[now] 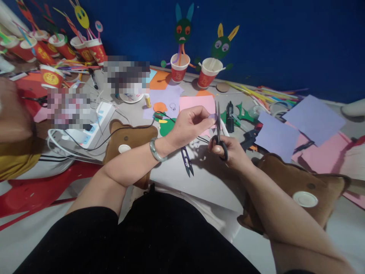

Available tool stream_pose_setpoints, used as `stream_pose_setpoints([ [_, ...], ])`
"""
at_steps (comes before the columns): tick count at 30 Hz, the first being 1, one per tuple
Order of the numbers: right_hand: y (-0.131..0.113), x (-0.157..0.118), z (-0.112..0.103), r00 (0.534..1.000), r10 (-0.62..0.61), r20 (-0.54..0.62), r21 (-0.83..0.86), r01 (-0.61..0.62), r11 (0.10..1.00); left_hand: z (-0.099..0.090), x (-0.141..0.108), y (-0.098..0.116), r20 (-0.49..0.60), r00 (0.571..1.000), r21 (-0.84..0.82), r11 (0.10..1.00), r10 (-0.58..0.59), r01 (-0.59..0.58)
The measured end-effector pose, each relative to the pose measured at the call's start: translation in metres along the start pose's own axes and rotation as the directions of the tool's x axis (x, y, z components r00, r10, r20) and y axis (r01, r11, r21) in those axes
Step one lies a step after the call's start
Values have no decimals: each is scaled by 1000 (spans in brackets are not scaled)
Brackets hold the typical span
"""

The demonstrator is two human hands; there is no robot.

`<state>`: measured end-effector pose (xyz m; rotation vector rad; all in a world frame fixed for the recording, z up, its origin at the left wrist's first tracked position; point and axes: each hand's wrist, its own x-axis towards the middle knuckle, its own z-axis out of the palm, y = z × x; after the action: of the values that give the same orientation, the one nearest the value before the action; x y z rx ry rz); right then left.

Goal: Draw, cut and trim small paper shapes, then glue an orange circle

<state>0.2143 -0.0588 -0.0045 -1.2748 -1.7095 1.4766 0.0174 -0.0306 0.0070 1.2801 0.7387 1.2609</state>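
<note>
My left hand [189,125] pinches a small piece of purple paper [212,116] between thumb and fingers. Right beside it, my right hand [228,149] grips black-handled scissors [218,127] whose blades point up and away from me, close against the paper. Below my left hand lies a pair of thread snips [187,161] on the table. Green paper scraps [168,126] and a sheet of pink paper [196,103] lie just behind the hands. A black marker [229,117] stands out to the right of the scissors.
Two red paper cups [178,68] with green paper heads stand at the back. Purple sheets [315,116] and a glue gun [251,139] lie to the right. A white power strip [98,125], cables and another person's arm [14,110] are on the left. Brown cushions [285,190] flank my forearms.
</note>
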Motion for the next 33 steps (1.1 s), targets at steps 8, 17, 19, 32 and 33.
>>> stream_pose_setpoints([
  [8,-1,0,0,1000,-17,5,-14,17,1000,0,0,1,-16,1000,7,1000,13,-13],
  [17,0,0,-1,1000,-6,-1,-3,6,1000,0,0,0,-24,1000,-28,1000,11,-11],
  [19,1,0,-1,1000,-8,-10,7,8,1000,0,0,0,-24,1000,-33,999,17,-18],
  [32,7,2,-1,997,-73,-13,-16,73,997,1,0,2,-30,998,-38,998,47,-48],
  [33,7,2,-1,997,-78,-12,-12,78,997,1,0,2,-31,998,-39,998,50,-52],
])
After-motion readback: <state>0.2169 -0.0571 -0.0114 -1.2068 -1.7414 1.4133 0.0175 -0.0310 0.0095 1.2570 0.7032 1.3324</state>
